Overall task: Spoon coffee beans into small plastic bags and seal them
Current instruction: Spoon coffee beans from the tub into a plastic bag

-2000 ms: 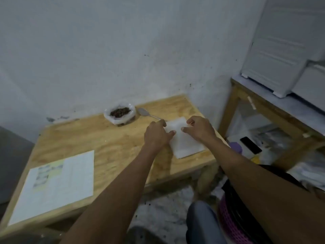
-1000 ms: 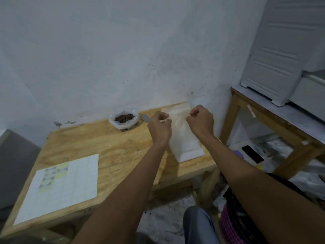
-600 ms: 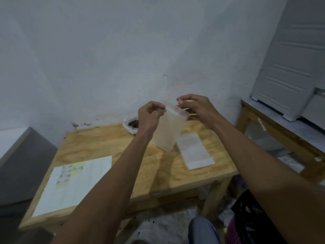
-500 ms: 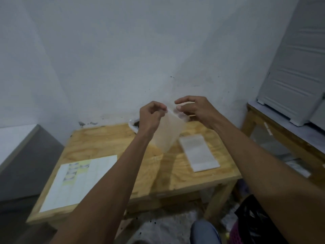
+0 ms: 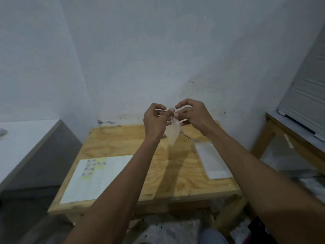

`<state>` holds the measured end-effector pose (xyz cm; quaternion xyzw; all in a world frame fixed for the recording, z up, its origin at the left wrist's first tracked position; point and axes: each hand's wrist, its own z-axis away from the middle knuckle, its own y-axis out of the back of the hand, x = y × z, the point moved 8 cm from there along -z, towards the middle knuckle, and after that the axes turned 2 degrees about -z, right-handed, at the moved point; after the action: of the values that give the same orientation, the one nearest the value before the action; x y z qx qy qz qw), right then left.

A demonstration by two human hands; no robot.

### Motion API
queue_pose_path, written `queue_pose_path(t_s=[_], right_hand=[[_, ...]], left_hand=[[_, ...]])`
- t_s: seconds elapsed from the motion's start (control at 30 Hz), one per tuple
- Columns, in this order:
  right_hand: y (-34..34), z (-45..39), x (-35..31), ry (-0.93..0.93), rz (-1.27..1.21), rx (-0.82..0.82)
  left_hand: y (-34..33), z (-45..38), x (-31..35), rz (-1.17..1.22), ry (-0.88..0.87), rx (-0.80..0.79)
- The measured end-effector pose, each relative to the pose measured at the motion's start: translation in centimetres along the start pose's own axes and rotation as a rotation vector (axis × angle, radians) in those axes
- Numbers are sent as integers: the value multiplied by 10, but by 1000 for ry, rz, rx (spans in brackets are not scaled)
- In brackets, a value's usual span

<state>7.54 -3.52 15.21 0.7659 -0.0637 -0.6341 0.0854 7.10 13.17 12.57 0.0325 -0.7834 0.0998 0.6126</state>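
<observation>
Up above the bench [image 5: 123, 143], both hands, left [image 5: 154, 123] and right [image 5: 194, 115], pinch the top of a small clear bag [image 5: 173, 132] hanging between them.

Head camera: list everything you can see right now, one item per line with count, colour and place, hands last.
small plastic bag: one, clear, held in the air above the table
stack of bags: one, white, flat on the table's right side
spoon: one, metal, on the table behind the stack, partly hidden
printed sheet: one, white with yellow patch, table's near left corner
table: one, light wood, against the wall
side bench: one, wood, far right
left hand: pinches the bag's top edge
right hand: fingers curled at the bag's top edge
</observation>
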Motion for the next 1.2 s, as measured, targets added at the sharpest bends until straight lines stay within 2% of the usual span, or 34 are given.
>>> queue_pose_path(t_s=[0.07,0.17,0.27,0.43,0.63,0.83,0.97,1.07,1.2], right_hand=[[-5,-1,1,5,8,-18],[-9,-1,4,-2,0,-6],[-10,-2,7,1,-12,37],[-16,-1,4,98,151,121],[-28,5,4,145,268,54],[-31,1,-2,194,369,85],[-33,1,-1,205,447,58],[-35,1,1,165,448,18],[-35,-1,2,140,477,32]], left_hand=[[1,2,-2,98,71,-33],[4,3,1,125,76,-78],[9,2,2,52,26,-89],[10,-1,2,-94,-2,-27],[18,-8,-7,-147,44,64],[13,-4,-10,-87,133,-15],[16,-3,-7,-111,139,6],[16,-4,-6,-187,109,7],[13,-6,1,-389,-39,-14]])
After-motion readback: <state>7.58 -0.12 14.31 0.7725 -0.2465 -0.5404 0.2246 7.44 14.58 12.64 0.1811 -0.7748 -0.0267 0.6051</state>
